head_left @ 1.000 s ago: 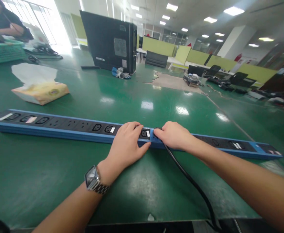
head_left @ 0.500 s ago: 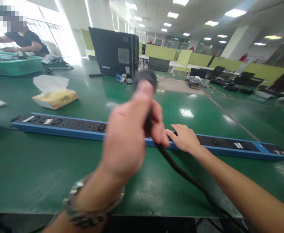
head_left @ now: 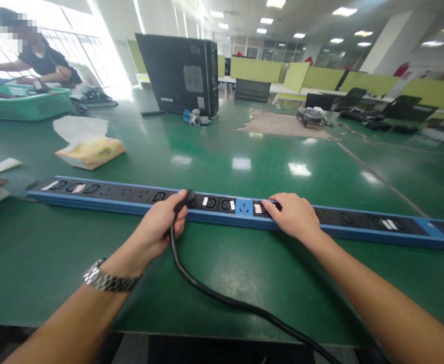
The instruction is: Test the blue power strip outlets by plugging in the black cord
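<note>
A long blue-and-black power strip [head_left: 222, 218] lies across the green table, its sockets facing up, several with white or pink stickers. My left hand [head_left: 164, 215] is closed round the black plug [head_left: 190, 198] of a power cord, held at the sockets left of the strip's middle. Whether its pins are inside a socket is hidden. From the plug the thick black cord [head_left: 222, 299] curves down over the table's front edge. My right hand [head_left: 296, 215] grips the strip right of the blue socket [head_left: 244, 207], thumb on top and fingers over the far side.
A tissue pack [head_left: 93, 151] sits behind the strip's left part. Farther back stand a black computer case [head_left: 180, 76], gloves [head_left: 197, 118] and a green basket [head_left: 28, 105], with a person behind it. A small bundle of parts [head_left: 312, 117] lies at the back right.
My left hand has brought the plug down from in front of the camera to the strip. My right hand stays on the strip. The view has shifted slightly.
</note>
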